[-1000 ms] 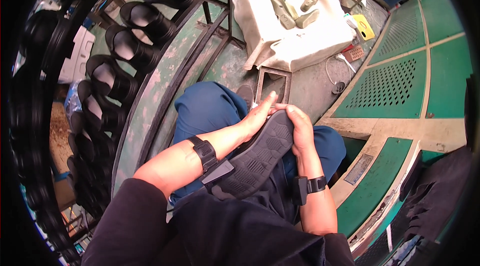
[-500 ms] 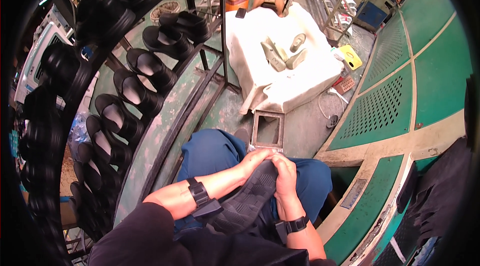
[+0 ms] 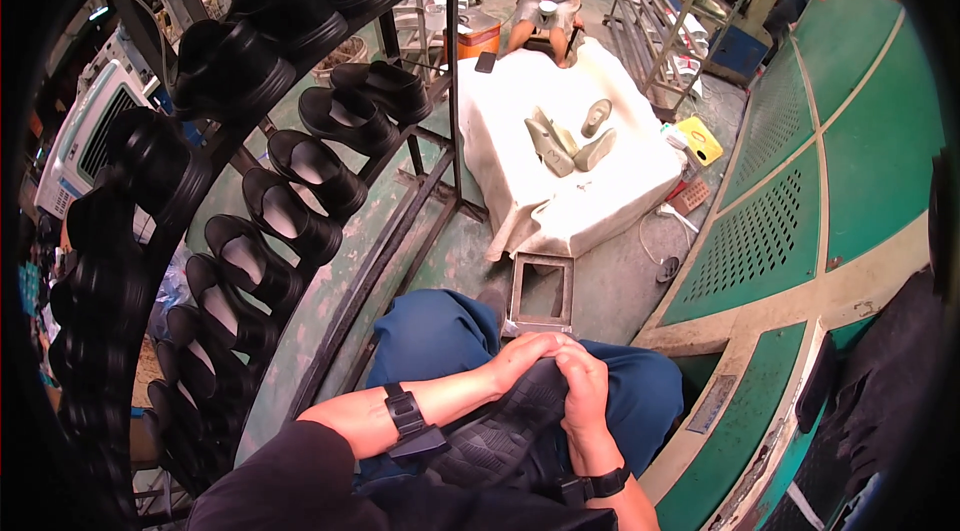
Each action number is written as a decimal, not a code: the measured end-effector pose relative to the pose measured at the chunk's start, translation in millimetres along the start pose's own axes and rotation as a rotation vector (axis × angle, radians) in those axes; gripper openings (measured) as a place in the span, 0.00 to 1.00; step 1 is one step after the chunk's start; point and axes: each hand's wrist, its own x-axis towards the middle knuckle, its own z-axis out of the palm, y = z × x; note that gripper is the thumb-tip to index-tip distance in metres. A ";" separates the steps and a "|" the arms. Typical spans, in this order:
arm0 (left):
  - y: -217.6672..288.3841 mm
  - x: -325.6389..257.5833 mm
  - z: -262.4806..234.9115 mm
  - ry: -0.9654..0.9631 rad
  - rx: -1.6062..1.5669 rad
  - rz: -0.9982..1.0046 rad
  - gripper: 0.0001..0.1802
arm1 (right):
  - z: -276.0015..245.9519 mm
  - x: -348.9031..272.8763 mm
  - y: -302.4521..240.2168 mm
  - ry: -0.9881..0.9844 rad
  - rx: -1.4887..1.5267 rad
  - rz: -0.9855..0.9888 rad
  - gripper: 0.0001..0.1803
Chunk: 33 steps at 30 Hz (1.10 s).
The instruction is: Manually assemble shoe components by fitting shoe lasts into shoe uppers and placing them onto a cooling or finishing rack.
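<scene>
A black shoe [image 3: 505,431] lies sole-up across my lap, its ridged tread facing me. My left hand [image 3: 525,351] grips the toe end from above. My right hand [image 3: 585,391] clasps the same end from the right side, fingers touching those of the left. Both wrists carry black bands. I sit in blue trousers [image 3: 440,336].
A curved metal rack [image 3: 400,231] with several black shoes [image 3: 300,171] fills the left. Ahead stands a white cloth-covered table [image 3: 560,171] holding pale shoe lasts [image 3: 570,141], with a square metal frame [image 3: 543,291] before it. Green perforated machine panels [image 3: 800,211] are at right. Another person sits far back.
The shoe and both hands have dropped lower toward my lap and closer to my body. The view has tilted up, showing more of the rack and the far table.
</scene>
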 end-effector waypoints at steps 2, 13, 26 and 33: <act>7.4 -4.0 1.4 -0.075 -0.021 0.062 0.20 | 4.9 -5.6 -5.5 -0.011 -0.158 -0.111 0.12; -0.9 -21.6 -0.3 0.011 -0.417 0.008 0.32 | -55.2 84.6 1.1 0.223 0.366 0.331 0.24; 10.5 -35.5 16.3 0.115 -0.044 0.528 0.40 | -31.4 74.3 21.6 0.337 0.391 0.148 0.28; 12.4 -41.8 11.2 0.096 -0.014 0.593 0.37 | -19.4 66.7 16.0 0.434 0.423 0.058 0.22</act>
